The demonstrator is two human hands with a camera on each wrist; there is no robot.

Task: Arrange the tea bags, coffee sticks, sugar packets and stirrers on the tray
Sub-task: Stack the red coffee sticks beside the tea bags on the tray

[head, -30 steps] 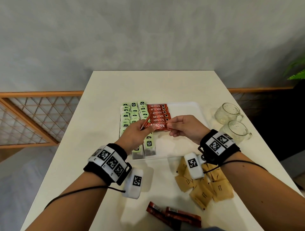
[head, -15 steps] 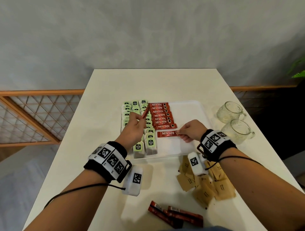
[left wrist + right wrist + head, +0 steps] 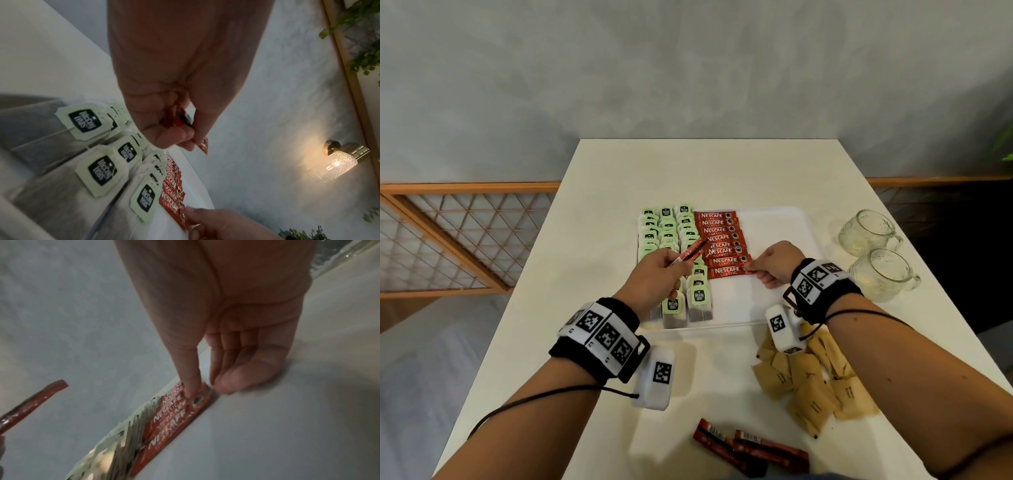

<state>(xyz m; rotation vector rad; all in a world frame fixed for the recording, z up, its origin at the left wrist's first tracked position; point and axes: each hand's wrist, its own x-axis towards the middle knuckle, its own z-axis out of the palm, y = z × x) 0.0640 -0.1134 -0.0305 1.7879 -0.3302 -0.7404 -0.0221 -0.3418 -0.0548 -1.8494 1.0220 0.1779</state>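
My left hand [image 3: 659,274] pinches one red coffee stick [image 3: 690,253] between thumb and fingers, raised above the rows of tea bags [image 3: 667,236], its far end pointing up and to the right toward the column of coffee sticks [image 3: 720,240] laid on the white tray [image 3: 777,226]. My right hand [image 3: 774,263] is down on the tray, fingertips pinching the right end of the nearest stick [image 3: 726,271] in that column, which lies flat just below the others. The tea bags fill the left part of the tray in three rows, the sticks sit just right of them, and the right part of the tray is bare. On the table [image 3: 705,171] nearer me lie brown sugar packets [image 3: 811,380] in a loose heap and a few more red sticks [image 3: 750,448] at the near edge; two glass mugs [image 3: 873,253] stand right of the tray. From my left wrist, my curled fingers [image 3: 176,134] grip the red stick [image 3: 202,146], whose tip pokes out below them; the green-tagged tea bags [image 3: 102,170] lie beneath, the coffee column [image 3: 172,186] beside them, and my other hand [image 3: 218,225] touches its near end. A lit wall lamp [image 3: 337,160] glows at the right. From my right wrist, my forefinger [image 3: 191,369] presses down on the end of the nearest stick [image 3: 174,426] while the thumb [image 3: 246,374] meets its edge; the stick held by my left hand [image 3: 30,404] shows at the left, in the air.
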